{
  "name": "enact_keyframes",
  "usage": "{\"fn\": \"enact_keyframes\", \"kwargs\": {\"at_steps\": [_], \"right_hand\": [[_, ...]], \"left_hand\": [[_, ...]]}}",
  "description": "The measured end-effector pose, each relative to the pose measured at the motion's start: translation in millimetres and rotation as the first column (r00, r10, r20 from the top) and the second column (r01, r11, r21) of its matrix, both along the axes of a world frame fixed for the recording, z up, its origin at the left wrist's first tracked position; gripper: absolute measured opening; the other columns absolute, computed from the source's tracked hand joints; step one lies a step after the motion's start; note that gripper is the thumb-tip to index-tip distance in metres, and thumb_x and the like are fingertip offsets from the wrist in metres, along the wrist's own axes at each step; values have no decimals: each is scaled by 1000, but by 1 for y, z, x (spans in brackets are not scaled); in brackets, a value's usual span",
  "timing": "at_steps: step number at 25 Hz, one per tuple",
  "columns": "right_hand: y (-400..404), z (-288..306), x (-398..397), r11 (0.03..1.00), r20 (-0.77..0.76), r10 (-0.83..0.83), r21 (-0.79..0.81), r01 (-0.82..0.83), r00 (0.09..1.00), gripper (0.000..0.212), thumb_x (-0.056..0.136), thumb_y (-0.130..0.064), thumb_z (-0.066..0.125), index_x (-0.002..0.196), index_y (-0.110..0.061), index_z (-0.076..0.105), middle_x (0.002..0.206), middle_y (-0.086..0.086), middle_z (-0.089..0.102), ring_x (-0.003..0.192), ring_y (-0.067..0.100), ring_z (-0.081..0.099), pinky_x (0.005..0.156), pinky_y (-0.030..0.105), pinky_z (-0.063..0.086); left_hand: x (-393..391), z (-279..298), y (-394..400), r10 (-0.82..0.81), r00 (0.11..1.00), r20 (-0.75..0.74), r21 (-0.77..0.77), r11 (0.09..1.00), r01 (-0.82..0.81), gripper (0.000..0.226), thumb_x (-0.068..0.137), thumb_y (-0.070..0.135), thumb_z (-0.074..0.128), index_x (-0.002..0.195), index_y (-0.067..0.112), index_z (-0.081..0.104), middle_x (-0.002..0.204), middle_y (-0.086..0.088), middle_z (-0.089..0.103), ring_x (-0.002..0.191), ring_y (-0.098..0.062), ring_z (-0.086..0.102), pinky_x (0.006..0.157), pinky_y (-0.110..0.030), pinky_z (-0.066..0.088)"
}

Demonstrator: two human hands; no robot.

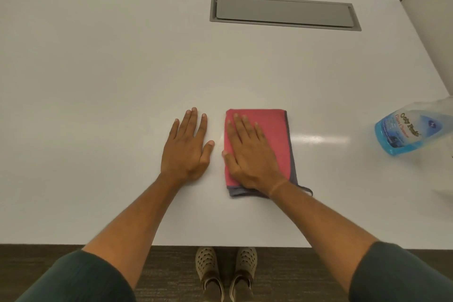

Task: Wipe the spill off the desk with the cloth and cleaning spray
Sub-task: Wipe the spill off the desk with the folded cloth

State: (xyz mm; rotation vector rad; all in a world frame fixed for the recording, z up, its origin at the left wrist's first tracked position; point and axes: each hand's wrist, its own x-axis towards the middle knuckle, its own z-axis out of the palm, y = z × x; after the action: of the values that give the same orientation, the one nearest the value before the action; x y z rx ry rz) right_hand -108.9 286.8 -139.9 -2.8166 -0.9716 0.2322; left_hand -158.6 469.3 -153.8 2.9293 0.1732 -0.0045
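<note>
Left hand (187, 147): flat on bare white desk (98, 81), palm down, fingers spread, holding nothing; just beside cloth, not touching it.

Cloth (282, 135): pink, folded to a rectangle, grey edge and a loose loop at near right corner; centre of desk, toward near edge.

Right hand (247, 154): pressed flat on top of cloth, fingers extended, pinning rather than gripping it.

Cleaning spray (407, 130): clear bottle of blue glass cleaner, far right of desk, well apart from cloth; nozzle out of frame.

Cable hatch (282, 11): grey, shut, at rear of desk.

Spill: none clearly visible; only a pale sheen right of cloth, possibly reflected light.

Step in hand, by judgement: wiping stage, or resting at its start or end; cannot tell which.

Next move calls for: steady downward pressure, sweeping strokes across suspect patch, left hand bracing; bottle within reach if more spray needed.
</note>
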Motion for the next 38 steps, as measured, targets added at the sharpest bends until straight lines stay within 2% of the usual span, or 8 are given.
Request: {"fn": "enact_keyframes", "kwargs": {"at_steps": [6,9,12,16,25,29,33,38], "right_hand": [[-30,13,-86,989,-114,149,18,-148,982,74,99,-46,28,154,-16,-11,163,4,-17,149,15,-20,122,43,-1],[-19,7,-61,1000,-68,13,23,-11,998,72,98,-45,26,155,-14,-7,163,6,-13,150,17,-17,123,44,-3],[11,0,-6,990,-12,-143,5,143,990,69,98,-42,25,155,-9,5,164,11,2,152,23,-2,123,44,0],[29,-6,28,988,4,-152,-8,152,988,68,99,-43,22,155,-7,8,164,13,4,151,26,2,123,44,1],[-27,12,-109,999,-138,35,16,-34,990,75,99,-46,28,154,-15,-12,162,6,-18,149,17,-21,122,45,0],[-42,9,-93,991,-109,-133,-40,129,985,77,98,-51,23,153,-12,-14,162,8,-20,148,16,-23,123,42,-5],[-2,4,-38,945,-69,-325,8,326,943,75,98,-48,21,154,-5,-2,164,14,-4,151,25,-7,123,43,0],[-17,12,-88,1000,-127,16,1,-16,992,72,100,-48,20,154,-10,-8,163,9,-14,149,18,-18,123,43,-1]], "left_hand": [[0,0,-1,3,1000,3,-13,1000,-3,68,95,47,15,155,17,5,163,-7,0,151,-19,-4,123,-40,1],[0,0,0,5,1000,3,-9,1000,-5,68,95,46,17,155,16,7,163,-8,2,151,-19,-3,122,-40,1],[1,0,-1,1,1000,-8,-5,1000,-1,67,95,46,17,155,16,5,163,-8,0,151,-20,-4,122,-40,1],[1,-2,1,-1,1000,-11,0,1000,1,66,97,46,18,155,17,2,163,-7,-2,151,-20,-5,122,-40,0],[0,1,0,-2,1000,-11,-19,1000,2,67,96,45,19,155,17,5,164,-7,0,151,-19,-4,122,-39,0],[0,0,0,4,1000,-10,-12,1000,-4,67,96,45,19,155,17,5,164,-7,0,151,-19,-4,122,-40,1],[1,-2,0,-1,1000,-23,9,1000,1,67,97,46,18,155,17,4,163,-8,0,151,-20,-3,122,-41,1],[0,0,1,-9,1000,-26,15,1000,10,67,96,47,15,155,17,2,163,-7,-3,150,-19,-6,122,-39,-2]]}}
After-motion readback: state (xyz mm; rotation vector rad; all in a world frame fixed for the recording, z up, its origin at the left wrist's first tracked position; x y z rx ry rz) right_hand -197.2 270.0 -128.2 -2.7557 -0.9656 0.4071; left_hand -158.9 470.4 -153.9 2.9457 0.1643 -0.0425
